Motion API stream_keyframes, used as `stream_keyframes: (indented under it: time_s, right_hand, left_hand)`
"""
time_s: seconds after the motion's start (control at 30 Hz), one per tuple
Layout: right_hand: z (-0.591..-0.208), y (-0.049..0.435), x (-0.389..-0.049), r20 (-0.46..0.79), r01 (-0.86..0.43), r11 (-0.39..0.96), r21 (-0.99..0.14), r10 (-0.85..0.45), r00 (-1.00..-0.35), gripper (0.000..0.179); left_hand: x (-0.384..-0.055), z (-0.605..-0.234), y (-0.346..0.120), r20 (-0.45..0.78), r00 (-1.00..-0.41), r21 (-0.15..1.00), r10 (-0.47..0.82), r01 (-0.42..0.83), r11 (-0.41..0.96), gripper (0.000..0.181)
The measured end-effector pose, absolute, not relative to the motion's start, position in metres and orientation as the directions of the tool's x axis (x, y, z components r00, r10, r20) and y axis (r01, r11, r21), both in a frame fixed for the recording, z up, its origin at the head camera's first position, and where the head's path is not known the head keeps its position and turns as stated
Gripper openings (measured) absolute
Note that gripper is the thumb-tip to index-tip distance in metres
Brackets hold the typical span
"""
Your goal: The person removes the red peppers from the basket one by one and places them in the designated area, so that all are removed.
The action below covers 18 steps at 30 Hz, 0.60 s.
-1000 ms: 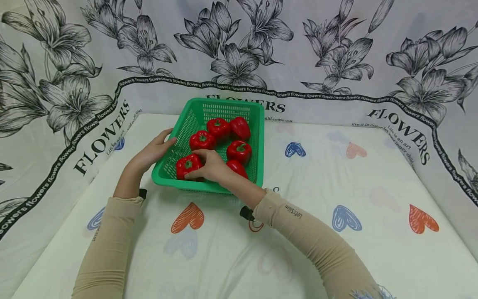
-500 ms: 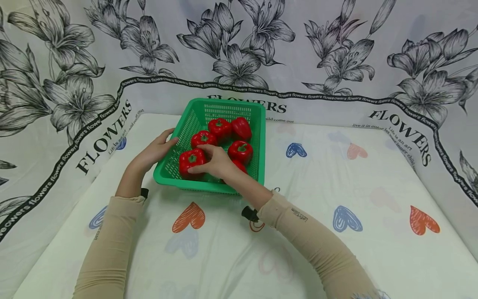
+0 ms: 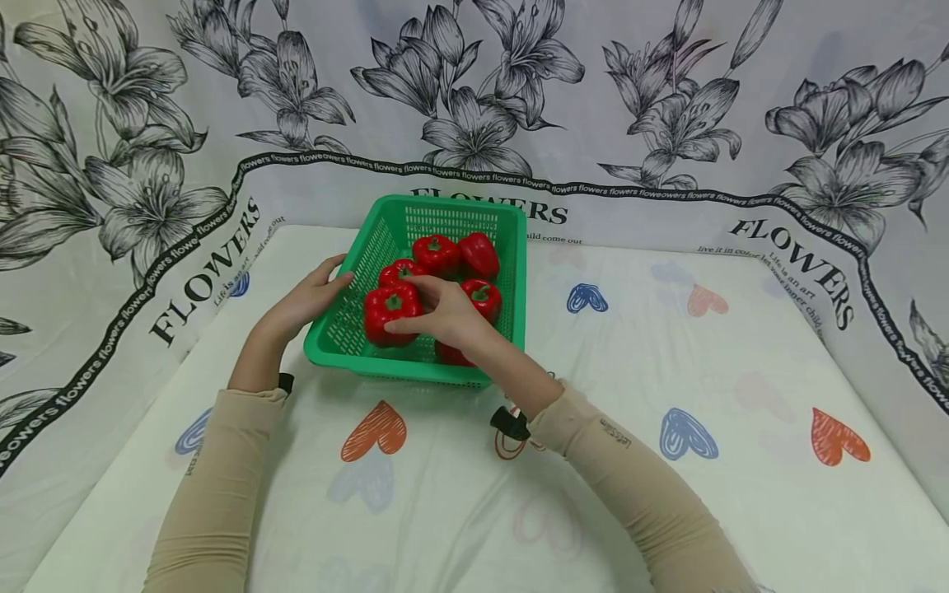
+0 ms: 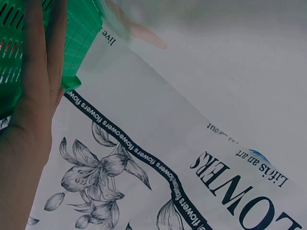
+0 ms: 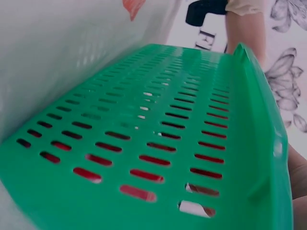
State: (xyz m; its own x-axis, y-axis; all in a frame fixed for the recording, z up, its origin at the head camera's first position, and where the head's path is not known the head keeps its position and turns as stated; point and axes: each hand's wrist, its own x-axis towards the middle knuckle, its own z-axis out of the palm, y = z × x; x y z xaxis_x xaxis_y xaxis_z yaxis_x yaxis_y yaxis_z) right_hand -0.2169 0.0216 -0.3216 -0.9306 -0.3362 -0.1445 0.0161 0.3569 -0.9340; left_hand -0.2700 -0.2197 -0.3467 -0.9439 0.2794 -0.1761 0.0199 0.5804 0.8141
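Note:
My right hand [image 3: 452, 317] holds a red bell pepper [image 3: 390, 313] by its right side, thumb in front and fingers behind, raised a little at the front left of a green plastic basket [image 3: 400, 369]. My left hand [image 3: 300, 305] grips the basket's left rim, with the thumb over the edge; in the left wrist view, its fingers [image 4: 34, 62] lie along the slotted outer wall. Several more red peppers rest in the basket, among them one at the back right [image 3: 479, 254]. The right wrist view shows mostly the basket's wall [image 5: 158, 124], with red behind its slots.
The basket stands on a white cloth [image 3: 608, 371] printed with hearts. A hanging sheet [image 3: 474, 99] with black flower drawings rises behind it and along both sides. Dark camera mounts [image 3: 510, 423] sit at the wrists.
My right hand has lifted the front-left pepper slightly and shifted it to the right, over part of the pepper behind it. The left hand keeps its place on the rim.

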Motion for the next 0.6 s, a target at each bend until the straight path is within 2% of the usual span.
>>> stream_keyframes:
  time_s: [0.17, 0.6]
  right_hand:
    - [-0.318, 0.031, -0.217, -0.118, 0.005, 0.307, -0.952, -0.353, -0.928, 0.074]
    - [-0.306, 0.057, -0.223, -0.105, 0.028, 0.277, -0.96, -0.269, -0.957, 0.072]
  left_hand:
    - [-0.27, -0.347, -0.219, -0.181, -0.946, 0.81, 0.268, 0.011, 0.586, 0.064]
    - [-0.271, -0.349, -0.221, -0.178, -0.944, 0.811, 0.277, 0.019, 0.585, 0.064]
